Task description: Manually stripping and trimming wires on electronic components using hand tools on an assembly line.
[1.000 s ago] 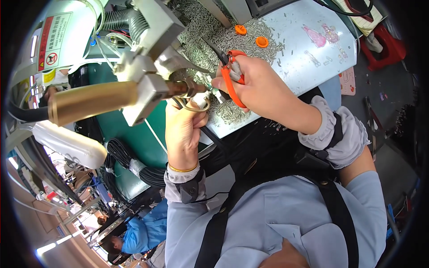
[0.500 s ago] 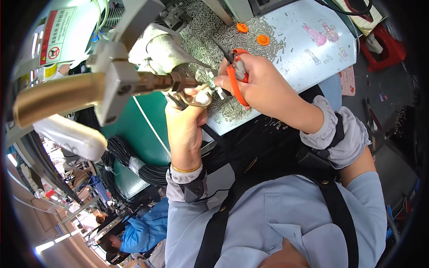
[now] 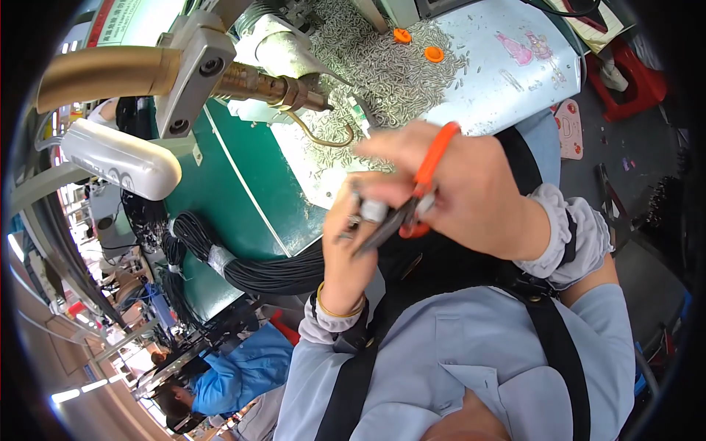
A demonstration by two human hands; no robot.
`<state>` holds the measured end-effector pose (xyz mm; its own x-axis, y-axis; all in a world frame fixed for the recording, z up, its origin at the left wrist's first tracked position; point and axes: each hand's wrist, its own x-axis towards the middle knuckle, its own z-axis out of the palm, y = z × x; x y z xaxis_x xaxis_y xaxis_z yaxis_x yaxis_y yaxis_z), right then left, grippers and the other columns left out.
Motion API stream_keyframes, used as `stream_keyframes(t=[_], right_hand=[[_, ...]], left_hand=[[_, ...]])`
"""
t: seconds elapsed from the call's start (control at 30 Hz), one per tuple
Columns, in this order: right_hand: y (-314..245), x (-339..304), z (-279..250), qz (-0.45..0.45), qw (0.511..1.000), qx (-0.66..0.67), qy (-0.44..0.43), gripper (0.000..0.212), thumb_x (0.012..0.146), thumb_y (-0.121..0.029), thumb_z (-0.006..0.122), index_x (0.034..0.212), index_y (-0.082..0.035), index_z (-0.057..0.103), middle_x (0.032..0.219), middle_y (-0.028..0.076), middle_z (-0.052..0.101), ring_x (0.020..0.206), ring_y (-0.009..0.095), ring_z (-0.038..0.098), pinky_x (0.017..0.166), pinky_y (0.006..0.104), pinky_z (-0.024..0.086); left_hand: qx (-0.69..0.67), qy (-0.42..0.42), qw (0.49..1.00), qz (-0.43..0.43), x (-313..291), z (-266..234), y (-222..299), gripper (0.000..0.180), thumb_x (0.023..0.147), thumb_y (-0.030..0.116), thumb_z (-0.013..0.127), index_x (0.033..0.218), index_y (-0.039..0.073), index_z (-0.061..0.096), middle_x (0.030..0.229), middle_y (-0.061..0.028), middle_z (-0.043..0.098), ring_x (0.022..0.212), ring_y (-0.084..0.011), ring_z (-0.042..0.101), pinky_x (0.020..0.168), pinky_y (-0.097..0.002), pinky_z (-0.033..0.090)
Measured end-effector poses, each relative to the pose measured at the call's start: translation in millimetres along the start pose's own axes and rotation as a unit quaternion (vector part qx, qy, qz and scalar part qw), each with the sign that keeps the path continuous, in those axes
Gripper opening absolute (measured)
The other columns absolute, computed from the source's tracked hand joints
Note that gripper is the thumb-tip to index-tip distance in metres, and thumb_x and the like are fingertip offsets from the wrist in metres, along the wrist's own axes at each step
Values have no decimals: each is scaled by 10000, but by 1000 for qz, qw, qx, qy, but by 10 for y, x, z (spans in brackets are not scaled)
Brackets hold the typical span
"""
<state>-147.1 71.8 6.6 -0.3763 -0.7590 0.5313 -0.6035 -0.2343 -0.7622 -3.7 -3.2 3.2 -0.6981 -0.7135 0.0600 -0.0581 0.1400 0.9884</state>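
Observation:
My right hand (image 3: 478, 195) is closed around orange-handled scissors (image 3: 426, 184). Their dark blades (image 3: 379, 237) point down and left, across the front of my left hand (image 3: 346, 250). The left fingers are curled together, with small metallic bits showing among them; blur hides what they hold. A white wrap (image 3: 373, 211) shows at the left fingers. Beyond both hands, a curved brass tube (image 3: 323, 140) hangs from a metal nozzle (image 3: 294, 95). A small green-and-white piece (image 3: 359, 114) sits near the tube's tip.
Many small metal pins (image 3: 368, 55) are heaped on the pale board (image 3: 500, 95), beside two orange pieces (image 3: 434, 54). Coiled black cable (image 3: 257, 275) lies on the green mat (image 3: 228, 176). A white rounded lamp-like housing (image 3: 121, 158) hangs at left. A person in blue (image 3: 243, 371) sits lower left.
Both hands have drawn back from the nozzle toward my body. The scissors have swung from pointing away to pointing down and left, over the left hand. The view has shifted slightly.

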Motion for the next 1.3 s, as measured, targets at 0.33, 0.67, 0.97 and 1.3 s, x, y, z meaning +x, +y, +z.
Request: stream_keyframes(t=[0.33, 0.67, 0.97, 1.3], right_hand=[[-83, 102, -183, 464, 767, 380, -228, 184, 796, -160, 613, 726, -18, 518, 623, 85, 536, 549, 76, 527, 435, 260, 381], [98, -47, -84, -166, 960, -185, -130, 184, 722, -207, 576, 894, -145, 597, 657, -23, 477, 476, 96, 469, 416, 240, 340], [217, -65, -89, -310, 912, -256, -80, 244, 678, -217, 542, 893, -123, 609, 589, -37, 424, 452, 76, 423, 408, 212, 281], [159, -257, 98, -69, 995, -32, -65, 126, 726, -88, 635, 830, -43, 579, 599, 1, 518, 469, 110, 505, 445, 223, 396]], left_hand=[[-56, 43, 998, -1, -57, 10, 69, 82, 786, -20, 573, 853, 12, 539, 817, -34, 543, 651, -41, 471, 520, -160, 352], [-257, -12, 930, -261, 23, -192, 43, 151, 764, -12, 587, 898, 5, 519, 749, -31, 540, 472, -13, 381, 396, -149, 236], [-288, -71, 910, -291, 36, -271, 54, 153, 753, -43, 554, 898, -10, 518, 748, -35, 535, 472, -20, 394, 397, -152, 257], [166, 4, 981, 101, -123, -102, 36, 168, 758, -60, 568, 919, -16, 542, 795, -15, 538, 627, -23, 462, 518, -142, 332]])
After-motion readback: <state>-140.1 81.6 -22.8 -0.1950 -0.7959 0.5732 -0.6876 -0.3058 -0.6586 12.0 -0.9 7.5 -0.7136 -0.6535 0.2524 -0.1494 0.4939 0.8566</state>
